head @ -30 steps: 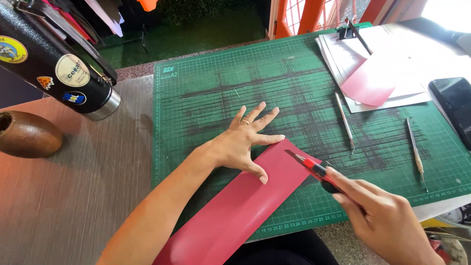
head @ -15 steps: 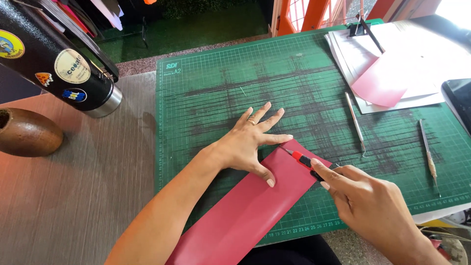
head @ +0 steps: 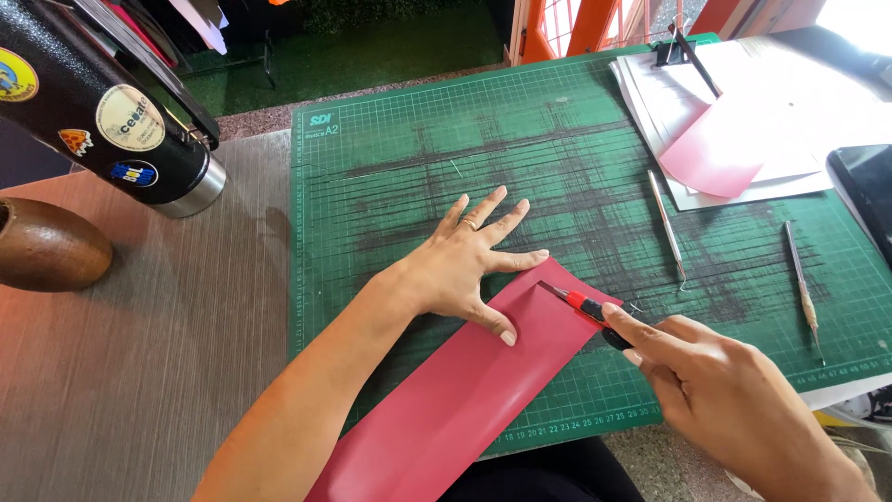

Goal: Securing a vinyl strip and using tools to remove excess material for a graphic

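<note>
Red sheet [head: 465, 390] lying slantwise on our green cutting mat [head: 390, 158] atop the worktop [head: 139, 372]; our left hand [head: 460, 270] spread flat, pressing its upper edge; our right hand [head: 725, 390] pinching a red craft knife [head: 583, 305], blade tip on the sheet; two slim metal tools [head: 667, 228] beside.

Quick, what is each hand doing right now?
Left hand: open, pressed flat on the red sheet.
Right hand: closed around the red knife.
</note>
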